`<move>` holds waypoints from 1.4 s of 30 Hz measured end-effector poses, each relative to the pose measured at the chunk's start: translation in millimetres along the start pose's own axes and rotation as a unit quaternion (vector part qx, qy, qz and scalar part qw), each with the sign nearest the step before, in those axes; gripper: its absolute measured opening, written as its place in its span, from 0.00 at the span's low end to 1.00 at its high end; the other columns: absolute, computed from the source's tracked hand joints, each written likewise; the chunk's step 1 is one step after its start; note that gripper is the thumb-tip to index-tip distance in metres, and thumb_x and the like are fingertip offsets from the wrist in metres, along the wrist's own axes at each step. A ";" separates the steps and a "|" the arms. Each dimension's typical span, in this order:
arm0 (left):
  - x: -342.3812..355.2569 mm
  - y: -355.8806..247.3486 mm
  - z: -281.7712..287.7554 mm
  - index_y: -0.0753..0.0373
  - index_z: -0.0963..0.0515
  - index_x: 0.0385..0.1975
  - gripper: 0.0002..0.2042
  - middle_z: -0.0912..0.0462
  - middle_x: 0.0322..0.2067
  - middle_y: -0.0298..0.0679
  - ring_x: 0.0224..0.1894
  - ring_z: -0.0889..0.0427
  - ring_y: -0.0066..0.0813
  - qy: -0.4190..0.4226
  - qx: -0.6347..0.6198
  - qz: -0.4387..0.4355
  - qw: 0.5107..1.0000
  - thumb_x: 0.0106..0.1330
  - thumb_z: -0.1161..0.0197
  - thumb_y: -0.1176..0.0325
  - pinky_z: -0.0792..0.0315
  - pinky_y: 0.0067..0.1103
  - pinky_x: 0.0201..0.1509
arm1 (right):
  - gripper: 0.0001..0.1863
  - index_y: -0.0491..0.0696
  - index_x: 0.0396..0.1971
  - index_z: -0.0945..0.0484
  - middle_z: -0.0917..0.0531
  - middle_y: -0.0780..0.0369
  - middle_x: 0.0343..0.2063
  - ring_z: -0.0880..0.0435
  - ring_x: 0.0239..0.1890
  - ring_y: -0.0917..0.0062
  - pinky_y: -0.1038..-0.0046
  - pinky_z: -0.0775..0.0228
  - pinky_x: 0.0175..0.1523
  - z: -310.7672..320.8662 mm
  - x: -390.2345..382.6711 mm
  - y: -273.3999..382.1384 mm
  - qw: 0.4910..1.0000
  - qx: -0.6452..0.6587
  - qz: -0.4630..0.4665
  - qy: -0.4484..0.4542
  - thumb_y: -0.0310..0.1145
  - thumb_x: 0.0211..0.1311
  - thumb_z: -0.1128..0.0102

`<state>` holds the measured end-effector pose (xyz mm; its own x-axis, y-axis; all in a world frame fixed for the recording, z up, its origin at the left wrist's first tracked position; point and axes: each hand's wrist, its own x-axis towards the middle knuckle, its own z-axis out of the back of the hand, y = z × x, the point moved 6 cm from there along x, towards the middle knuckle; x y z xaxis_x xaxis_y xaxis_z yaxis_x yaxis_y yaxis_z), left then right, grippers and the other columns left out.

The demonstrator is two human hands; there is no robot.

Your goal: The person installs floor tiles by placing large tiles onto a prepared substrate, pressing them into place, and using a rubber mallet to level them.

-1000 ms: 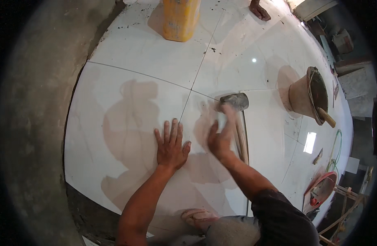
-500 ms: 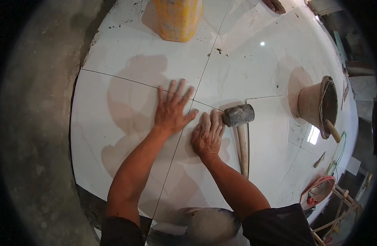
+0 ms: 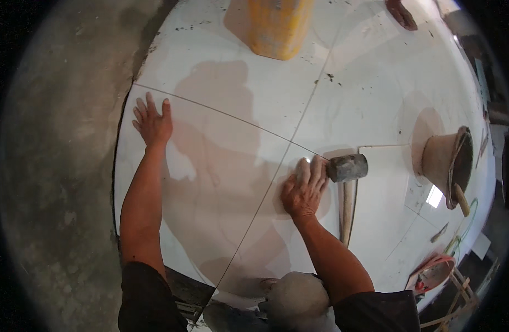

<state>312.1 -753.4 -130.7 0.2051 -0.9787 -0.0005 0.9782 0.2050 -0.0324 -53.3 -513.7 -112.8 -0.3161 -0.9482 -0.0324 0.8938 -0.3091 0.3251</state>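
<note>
Large white floor tiles (image 3: pixel 221 182) lie side by side with thin dark joints between them. Near the far left corner of one tile, close to the wall, my left hand (image 3: pixel 152 123) rests flat with its fingers spread. My right hand (image 3: pixel 305 189) lies on the neighbouring tile, just right of the long joint, fingers stretched forward and holding nothing. Right beside its fingertips is the black head of a rubber mallet (image 3: pixel 347 167), whose wooden handle points back toward me. A loose-looking tile (image 3: pixel 379 193) with a raised edge lies right of the mallet.
A yellow plastic container (image 3: pixel 279 30) stands at the far side. To the right, a bucket (image 3: pixel 440 160) lies tilted with a wooden handle sticking out, and a reddish basin (image 3: pixel 431 274) sits nearer. A bare concrete surface (image 3: pixel 61 166) runs along the left. Someone's foot (image 3: pixel 403 14) shows at the far right.
My left hand has moved from the tile joint out to the left, near the tile's outer corner. My right hand stays by the mallet. The whole view has shifted slightly.
</note>
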 end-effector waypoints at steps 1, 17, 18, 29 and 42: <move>-0.6 23.6 0.0 0.52 0.52 0.72 0.37 0.56 0.72 0.48 0.74 0.59 0.53 -0.007 -0.010 0.037 0.999 0.69 0.63 0.35 0.65 0.51 0.72 | 0.31 0.51 0.61 0.38 0.43 0.49 0.67 0.46 0.69 0.51 0.44 0.56 0.69 -1.4 -1.9 -0.4 1.000 0.002 0.002 -0.002 0.36 0.55 0.46; -21.9 48.5 1.1 0.63 0.52 0.71 0.36 0.56 0.73 0.45 0.74 0.60 0.52 -0.004 -0.039 0.013 0.999 0.71 0.58 0.46 0.66 0.55 0.71 | 0.29 0.47 0.61 0.40 0.43 0.47 0.66 0.47 0.69 0.50 0.45 0.54 0.68 6.9 -0.2 11.9 0.998 -0.036 0.046 -0.031 0.35 0.58 0.49; -13.0 33.7 2.3 0.65 0.51 0.71 0.36 0.56 0.73 0.45 0.74 0.61 0.52 0.009 -0.036 0.003 0.999 0.70 0.58 0.46 0.67 0.56 0.71 | 0.29 0.47 0.61 0.40 0.43 0.47 0.66 0.47 0.69 0.50 0.46 0.55 0.68 8.1 -0.6 13.5 0.998 -0.046 0.040 -0.024 0.34 0.58 0.49; 32.2 -10.3 5.6 0.68 0.52 0.70 0.38 0.58 0.73 0.47 0.74 0.62 0.51 0.008 -0.080 -0.008 0.997 0.71 0.61 0.42 0.69 0.56 0.71 | 0.29 0.46 0.62 0.38 0.43 0.51 0.67 0.49 0.71 0.54 0.51 0.58 0.71 3.7 -1.7 7.9 0.996 -0.067 0.038 -0.037 0.35 0.60 0.51; 21.0 -33.5 -5.6 0.73 0.53 0.69 0.39 0.56 0.71 0.55 0.74 0.61 0.52 -0.030 -0.072 0.007 0.997 0.71 0.61 0.43 0.66 0.53 0.71 | 0.30 0.49 0.62 0.41 0.44 0.49 0.67 0.47 0.69 0.51 0.47 0.55 0.68 7.9 1.1 12.2 0.997 -0.058 0.045 -0.031 0.34 0.58 0.48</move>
<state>283.5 -780.9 -135.2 0.2241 -0.9728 0.0578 0.9614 0.2109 -0.1768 -45.2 -517.9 -101.5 -0.2486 -0.9673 0.0507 0.9490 -0.2327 0.2129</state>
